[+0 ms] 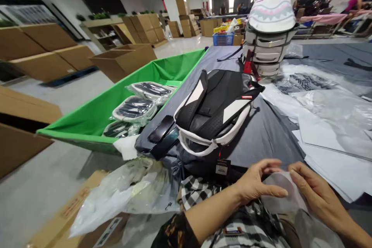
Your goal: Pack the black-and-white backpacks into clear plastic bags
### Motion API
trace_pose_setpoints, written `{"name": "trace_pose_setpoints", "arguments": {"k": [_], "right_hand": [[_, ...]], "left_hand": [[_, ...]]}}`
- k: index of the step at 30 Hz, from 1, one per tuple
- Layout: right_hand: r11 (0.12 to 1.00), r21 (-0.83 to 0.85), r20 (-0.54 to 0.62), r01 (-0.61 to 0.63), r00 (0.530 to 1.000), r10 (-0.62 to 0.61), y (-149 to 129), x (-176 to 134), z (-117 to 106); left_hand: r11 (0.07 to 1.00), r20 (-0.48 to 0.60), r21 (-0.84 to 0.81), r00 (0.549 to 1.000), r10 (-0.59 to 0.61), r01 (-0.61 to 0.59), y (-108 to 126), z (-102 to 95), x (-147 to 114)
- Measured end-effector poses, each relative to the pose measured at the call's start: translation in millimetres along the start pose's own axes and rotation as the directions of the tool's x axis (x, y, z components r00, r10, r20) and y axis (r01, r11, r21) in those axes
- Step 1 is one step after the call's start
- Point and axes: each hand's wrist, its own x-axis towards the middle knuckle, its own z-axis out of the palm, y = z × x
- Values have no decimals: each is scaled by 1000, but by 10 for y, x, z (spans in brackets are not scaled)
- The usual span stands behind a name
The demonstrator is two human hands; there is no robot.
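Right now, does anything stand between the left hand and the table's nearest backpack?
Nothing visible: just grey cloth lies between the left hand and the backpack; its black tag hangs left of that path.

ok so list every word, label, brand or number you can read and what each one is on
None can be read with certainty:
hang tag on the black-and-white backpack: print too small
red label on its strap: too small
red print on the cardboard: blurred
white label below the plastic bag: blurred
black mark by that bag: illegible
small patch on the checked cloth: too blurred
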Motion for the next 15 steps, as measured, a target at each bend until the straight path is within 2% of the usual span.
{"name": "trace_pose_setpoints", "arguments": {"k": [2, 3, 5, 6, 8, 10, 12, 13, 15], "right_hand": [[996, 77, 50, -53, 998, 50, 88, 18, 50], [992, 101, 104, -71, 993, 60, 138, 41, 66], [993, 88, 215, -85, 974, 64, 213, 121, 107], [995, 56, 248, -77, 967, 61, 233, 178, 138], [999, -12, 289, -46, 956, 48, 244, 305, 216], [1000, -12, 339, 21, 941, -16, 238, 416, 301], [995, 6, 389, 97, 917, -92, 247, 485, 374], [992, 0, 393, 130, 912, -120, 262, 503, 406], [983, -40, 364, 181, 918, -154, 304, 522, 467]], "left_hand": [[988, -59, -105, 991, -118, 111, -105, -20, -16], [989, -128, -98, 985, -119, 107, -143, -36, -53], [1000, -235, 7, 972, -1, 2, -189, -71, -150], [993, -244, 94, 966, 89, -68, -201, -93, -203], [942, -198, 280, 949, 247, -186, -217, -157, -317], [859, -176, 445, 916, 361, -253, -240, -258, -454], [755, -261, 610, 838, 479, -241, -277, -398, -599], [707, -331, 680, 779, 532, -194, -298, -477, -657], [658, -489, 752, 632, 601, -45, -332, -631, -700]]}}
